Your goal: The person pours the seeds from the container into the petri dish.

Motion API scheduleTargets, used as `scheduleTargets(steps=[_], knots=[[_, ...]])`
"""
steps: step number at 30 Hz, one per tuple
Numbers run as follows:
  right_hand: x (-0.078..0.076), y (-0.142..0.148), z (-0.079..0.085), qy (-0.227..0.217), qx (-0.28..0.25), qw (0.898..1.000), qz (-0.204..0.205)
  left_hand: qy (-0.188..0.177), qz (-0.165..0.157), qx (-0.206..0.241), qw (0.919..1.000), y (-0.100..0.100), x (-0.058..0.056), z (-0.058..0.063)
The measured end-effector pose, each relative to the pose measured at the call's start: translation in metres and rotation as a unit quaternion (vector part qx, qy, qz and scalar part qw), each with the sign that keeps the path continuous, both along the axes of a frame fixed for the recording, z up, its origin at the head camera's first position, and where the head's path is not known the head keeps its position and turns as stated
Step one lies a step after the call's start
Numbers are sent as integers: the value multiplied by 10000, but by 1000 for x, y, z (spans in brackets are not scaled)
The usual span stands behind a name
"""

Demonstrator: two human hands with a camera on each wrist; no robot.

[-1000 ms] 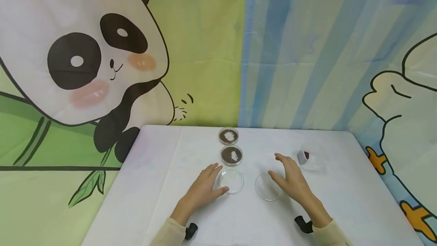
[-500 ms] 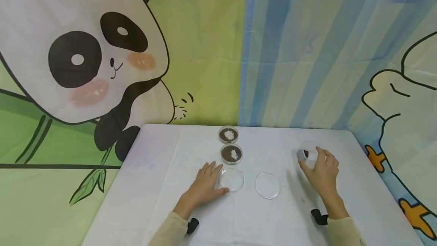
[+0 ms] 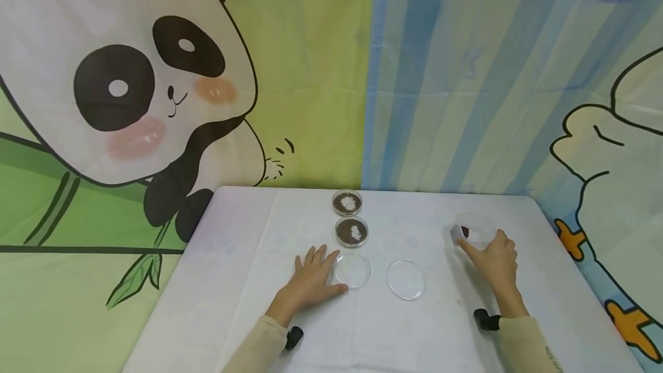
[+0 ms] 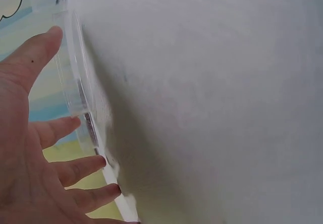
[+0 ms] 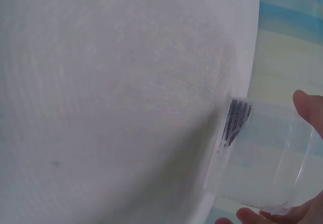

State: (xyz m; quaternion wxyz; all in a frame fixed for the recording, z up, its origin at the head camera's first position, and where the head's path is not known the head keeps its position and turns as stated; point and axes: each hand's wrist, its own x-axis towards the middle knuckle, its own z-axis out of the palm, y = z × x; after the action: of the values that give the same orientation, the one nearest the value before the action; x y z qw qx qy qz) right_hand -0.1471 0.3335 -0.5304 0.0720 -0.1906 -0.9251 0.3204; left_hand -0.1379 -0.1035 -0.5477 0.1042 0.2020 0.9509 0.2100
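In the head view my left hand (image 3: pixel 309 281) lies on the table with fingers spread, thumb and index finger right at the rim of an empty clear petri dish (image 3: pixel 354 288). The left wrist view shows that dish (image 4: pixel 73 67) edge-on, close to the thumb. My right hand (image 3: pixel 497 261) holds a clear plastic cup (image 3: pixel 477 227) at the right of the table, thumb on one side and fingers on the other. Dark grains (image 5: pixel 237 118) sit low in one corner of the cup in the right wrist view. A clear round lid (image 3: pixel 406 299) lies between the hands.
Two petri dishes, a nearer one (image 3: pixel 351 232) and a farther one (image 3: pixel 347 202), stand in line behind the empty dish, each holding brown material topped with white. The white table (image 3: pixel 248 304) ends at a printed curtain (image 3: pixel 311 73) at the back.
My right hand has moved right from above the lid to the plastic cup and taken hold of it. The left hand stays beside the empty dish.
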Motion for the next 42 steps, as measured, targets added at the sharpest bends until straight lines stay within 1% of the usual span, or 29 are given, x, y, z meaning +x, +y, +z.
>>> scheduleTargets(steps=[3, 10, 13, 18, 24, 28, 34, 39, 42], knots=[[-1, -1, 0, 106, -148, 9998, -14, -12, 12, 10, 10000, 1, -1, 0], [-2, -9, 1, 701, -576, 9957, 179, -41, 36, 48, 10000, 2, 0, 2], [-3, -15, 3, 934, -650, 9928, 370, -5, 45, 10, 10000, 2, 0, 3], [-4, -27, 7, 1145, -571, 9885, 806, 51, 51, 7, 10000, 2, 1, 3], [-4, -44, 11, 1373, -588, 9785, 1424, 50, 82, 24, 10000, 2, 1, 3], [-4, -57, 11, 1553, -489, 9691, 1854, 43, 98, -24, 9999, 3, 1, 3], [-1, -79, 17, 1752, -171, 9496, 2595, 17, 112, -42, 9999, 3, 2, 3], [1, -95, 22, 1945, 355, 9285, 3143, 16, 115, -23, 9999, 3, 2, 2], [1, -105, 24, 2100, 657, 9127, 3444, 7, 108, -13, 9999, 3, 2, 3]])
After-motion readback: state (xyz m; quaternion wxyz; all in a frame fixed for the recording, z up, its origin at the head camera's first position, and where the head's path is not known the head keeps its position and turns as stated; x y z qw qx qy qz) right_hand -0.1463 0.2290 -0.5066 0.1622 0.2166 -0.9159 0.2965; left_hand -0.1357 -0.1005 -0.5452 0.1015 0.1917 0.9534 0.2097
